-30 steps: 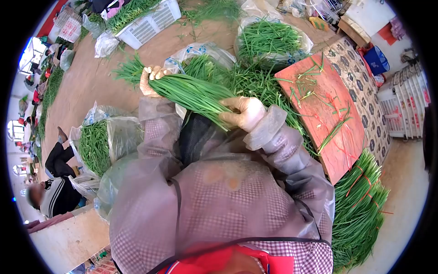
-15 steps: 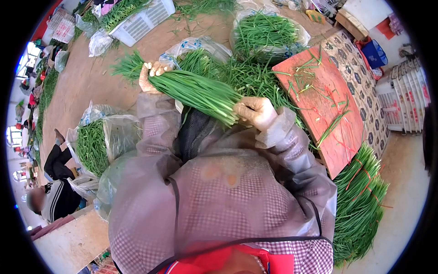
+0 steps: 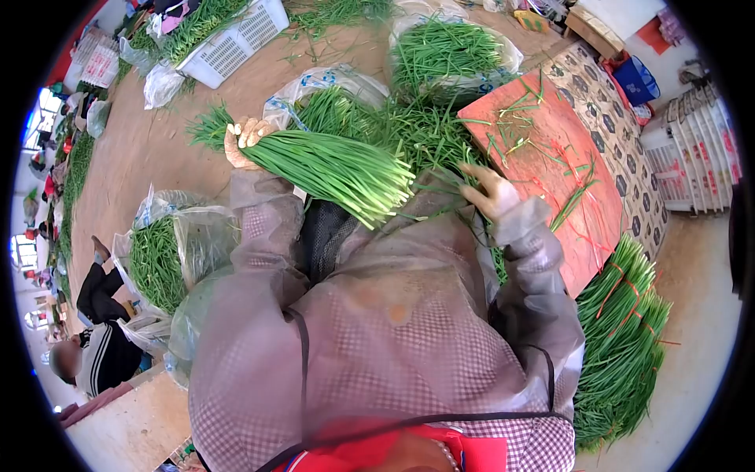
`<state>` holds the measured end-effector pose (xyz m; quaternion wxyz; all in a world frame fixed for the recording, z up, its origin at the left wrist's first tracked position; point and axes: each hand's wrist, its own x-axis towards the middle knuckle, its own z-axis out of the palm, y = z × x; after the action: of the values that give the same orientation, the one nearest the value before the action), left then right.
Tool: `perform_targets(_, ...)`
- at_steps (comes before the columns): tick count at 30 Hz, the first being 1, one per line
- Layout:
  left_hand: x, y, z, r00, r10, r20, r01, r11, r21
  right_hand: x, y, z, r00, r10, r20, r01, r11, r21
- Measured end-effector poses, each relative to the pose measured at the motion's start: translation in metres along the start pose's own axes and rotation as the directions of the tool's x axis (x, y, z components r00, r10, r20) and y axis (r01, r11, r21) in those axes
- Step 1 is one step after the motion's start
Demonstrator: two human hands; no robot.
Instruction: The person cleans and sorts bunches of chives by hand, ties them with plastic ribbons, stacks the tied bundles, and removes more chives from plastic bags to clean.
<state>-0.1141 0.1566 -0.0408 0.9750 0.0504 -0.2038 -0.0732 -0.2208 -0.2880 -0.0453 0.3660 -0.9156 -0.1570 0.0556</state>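
My left hand (image 3: 247, 140) is wrapped round a thick bunch of green chives (image 3: 334, 169) near its leafy end. The pale cut ends fan out to the right over my lap. My right hand (image 3: 491, 193) is off the bunch, thumb and forefinger apart, near the lower left edge of a red board (image 3: 550, 157). A few thin loose blades (image 3: 440, 190) trail just left of its fingertips. Behind the bunch lies a heap of loose chives (image 3: 432, 138), with an open plastic bag of chives (image 3: 334, 110) beside it.
Tied bundles of chives (image 3: 621, 354) are stacked at my right. Other chive-filled bags stand ahead (image 3: 448, 55) and at left (image 3: 155, 256). A white crate (image 3: 236, 47) is at the back left, stacked crates (image 3: 692, 157) at right. A person (image 3: 110, 346) sits at far left.
My right hand has let go of the bunch's cut ends and moved right, its fingers parting. The left hand keeps its hold, and the cut ends now spread more loosely.
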Motion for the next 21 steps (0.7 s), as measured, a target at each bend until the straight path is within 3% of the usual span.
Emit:
perform_targets(1,0.001,-0.002,0.002,1.0,-0.008,0.004,0.008,1.0,-0.001,0.016,-0.035,0.003,0.999,0.039,-0.014,-0.034,0.964,0.262)
perform_targets(3,0.006,-0.007,0.006,0.997,-0.01,0.077,0.012,1.0,-0.025,0.037,-0.076,0.007,1.0,-0.018,0.025,0.006,0.91,0.415)
perform_targets(5,0.011,-0.005,0.003,0.993,-0.04,0.115,0.042,0.999,-0.015,0.059,-0.072,0.037,0.966,-0.237,-0.101,0.256,0.852,0.456)
perform_targets(6,0.013,-0.005,0.003,0.981,-0.063,0.186,0.068,0.998,-0.02,0.065,-0.082,0.041,0.978,-0.209,-0.023,0.182,0.788,0.588)
perform_targets(7,0.014,-0.005,0.003,0.963,-0.083,0.255,0.091,0.996,-0.021,0.057,-0.094,0.045,0.993,0.053,0.105,-0.117,0.548,0.828)
perform_targets(9,0.014,-0.006,0.01,0.956,-0.079,0.281,0.093,0.995,-0.038,0.052,-0.092,0.031,0.98,0.057,0.188,-0.197,0.237,0.952)
perform_targets(10,0.014,-0.003,0.01,0.946,-0.081,0.313,0.097,0.994,-0.039,0.048,-0.09,0.022,0.984,0.069,0.165,-0.174,0.15,0.973)
perform_targets(11,0.013,-0.001,0.011,0.935,-0.082,0.345,0.102,0.994,-0.04,0.046,-0.064,0.021,0.996,-0.043,0.08,-0.072,0.172,0.982)
perform_targets(13,0.013,-0.001,0.013,0.935,-0.067,0.348,0.088,0.995,-0.046,0.037,-0.037,0.001,0.943,-0.331,-0.024,-0.023,-0.137,0.99)
perform_targets(15,0.015,0.0,0.014,0.917,-0.097,0.387,0.111,0.994,-0.014,0.029,-0.044,-0.033,0.96,-0.123,0.25,-0.162,0.484,0.86)
perform_targets(16,0.016,-0.002,0.015,0.915,-0.108,0.389,0.117,0.993,-0.001,0.033,-0.052,-0.034,0.948,-0.097,0.302,-0.172,0.64,0.749)
perform_targets(17,0.018,-0.007,0.02,0.914,-0.112,0.39,0.123,0.992,-0.003,0.04,-0.059,-0.024,0.957,-0.173,0.234,-0.027,0.748,0.663)
perform_targets(19,0.023,-0.022,0.028,0.913,-0.115,0.39,0.14,0.99,-0.035,0.048,-0.087,-0.01,0.945,-0.193,0.264,-0.034,0.746,0.666)
perform_targets(21,0.029,-0.026,0.027,0.917,-0.12,0.382,0.153,0.987,-0.058,0.053,-0.097,0.009,0.886,-0.399,0.237,0.235,0.826,0.512)
